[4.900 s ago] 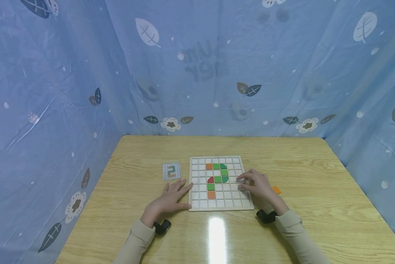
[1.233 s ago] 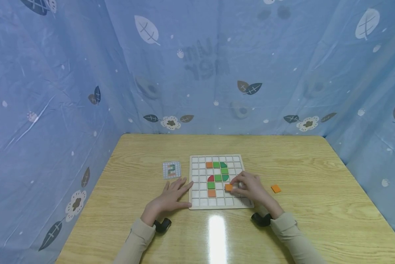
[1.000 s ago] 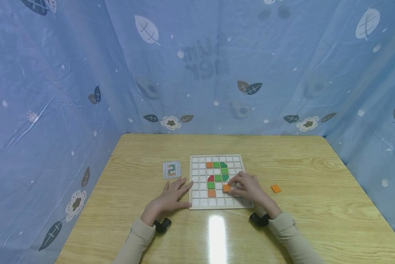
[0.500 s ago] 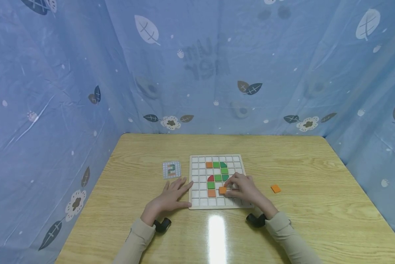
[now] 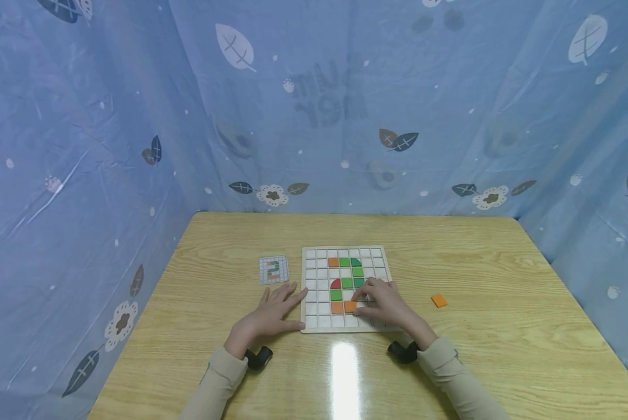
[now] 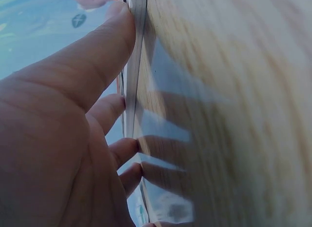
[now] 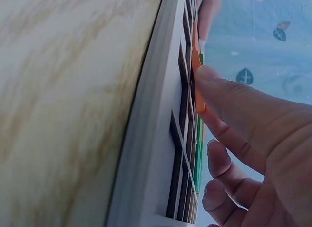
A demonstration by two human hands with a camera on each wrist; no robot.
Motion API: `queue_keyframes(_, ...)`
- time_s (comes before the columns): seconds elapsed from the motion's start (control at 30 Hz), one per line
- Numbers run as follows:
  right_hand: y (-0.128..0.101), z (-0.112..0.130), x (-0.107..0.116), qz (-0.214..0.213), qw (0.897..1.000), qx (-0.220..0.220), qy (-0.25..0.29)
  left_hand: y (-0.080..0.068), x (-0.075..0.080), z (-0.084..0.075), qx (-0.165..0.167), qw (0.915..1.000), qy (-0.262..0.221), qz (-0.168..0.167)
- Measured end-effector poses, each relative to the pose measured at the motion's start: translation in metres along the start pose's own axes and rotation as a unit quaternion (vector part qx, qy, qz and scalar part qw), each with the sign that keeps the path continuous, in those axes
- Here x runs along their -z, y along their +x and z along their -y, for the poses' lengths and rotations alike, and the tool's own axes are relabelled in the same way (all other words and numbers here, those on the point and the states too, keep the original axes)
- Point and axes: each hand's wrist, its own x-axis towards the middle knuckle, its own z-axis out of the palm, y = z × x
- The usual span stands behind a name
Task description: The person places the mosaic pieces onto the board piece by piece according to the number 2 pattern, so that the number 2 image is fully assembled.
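A white grid board [image 5: 311, 273] with a pale wooden rim lies on the table. My right hand [image 5: 386, 302] pinches a square orange tile [image 5: 349, 307] between thumb and index finger, low on the grid. Directly left of it sits another orange tile [image 5: 337, 307], and above that a green one [image 5: 336, 295]. Further up, green pieces and a red rounded tile [image 5: 336, 284] make a curved figure. The right wrist view has the thumb [image 7: 219, 90] against the held orange tile [image 7: 197, 80]. Fingers spread, my left hand [image 5: 272, 316] touches the board's left edge with its fingertips.
A small card [image 5: 273, 270] printed with a grid and a coloured figure lies left of the board. One loose orange tile [image 5: 439, 301] is on the wooden table [image 5: 481, 262] to the right. A blue patterned curtain [image 5: 345, 105] hangs behind and at both sides.
My right hand has moved left and toward me over the board, bringing the orange tile from the right part of the grid to beside the lower orange tile. The left hand stays put.
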Motion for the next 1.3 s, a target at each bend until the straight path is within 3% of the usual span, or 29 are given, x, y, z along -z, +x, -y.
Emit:
queue_keyframes(0.37,0.001,0.001,0.001,0.018,1.0,-0.018,-0.003,0.001,-0.001,0.001,0.0,1.0,-0.002,-0.003)
queue_keyframes(0.7,-0.004,-0.003,0.009,-0.009,1.0,-0.016,-0.002,0.001,-0.001,0.001,0.002,1.0,0.003,-0.003)
queue_keyframes(1.1,-0.014,-0.018,0.021,-0.007,0.998,-0.056,0.006,0.001,-0.002,0.001,0.004,1.0,0.001,-0.002)
queue_keyframes(1.3,-0.02,-0.025,0.027,-0.023,0.999,-0.047,0.002,0.001,-0.002,0.001,0.0,1.0,-0.002,-0.004)
